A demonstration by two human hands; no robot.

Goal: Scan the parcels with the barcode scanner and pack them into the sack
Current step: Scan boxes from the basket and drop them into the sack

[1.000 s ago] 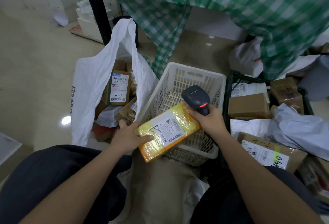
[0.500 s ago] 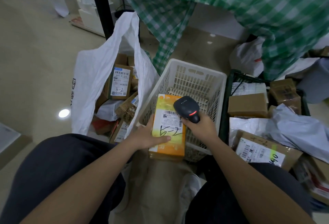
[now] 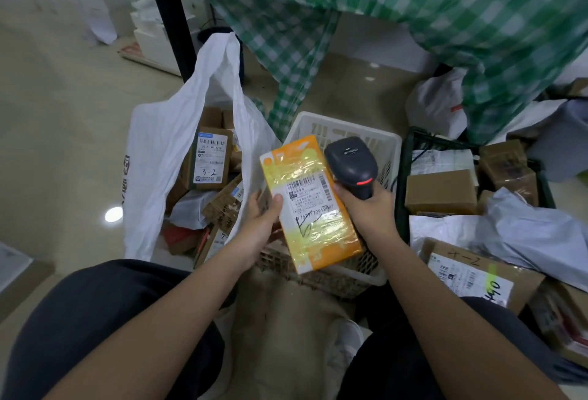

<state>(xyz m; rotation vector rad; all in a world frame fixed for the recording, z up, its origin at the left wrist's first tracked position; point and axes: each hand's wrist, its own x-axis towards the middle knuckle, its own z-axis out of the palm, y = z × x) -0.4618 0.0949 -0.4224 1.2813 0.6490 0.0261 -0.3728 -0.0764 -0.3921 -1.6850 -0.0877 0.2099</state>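
1. Progress: the white sack, at 10 o'clock from the hands, already holds several parcels, incl. a brown box w/ label marked "3-2". So part of the packing looks done.
2. Left to do: plenty. Unpacked parcels sit at 3 o'clock: cardboard boxes in a dark crate, grey poly mailers, and a box w/ label marked "4-2" at 4 o'clock. Whether these are scanned yet can't be told.
3. Current parcel: an orange-yellow box wrapped in shiny tape, held up over the white plastic basket, dead centre, label side up. Not yet in the sack.
4. Step in hand, as a judgement: scan of this parcel's label, then it goes to the sack at 10 o'clock.
5. Left hand: grips the box's left edge, thumb pressed on top by the label, fingers curled under.
6. Right hand: fingers wrapped tight round the handle of the black barcode scanner; scanner head sits at 1 o'clock of the box, just beside its top right edge, red mark showing near the trigger. Fingertips seem to touch the box's right edge too; can't tell for sure.
7. Whether a beam hits the barcode: not visible.
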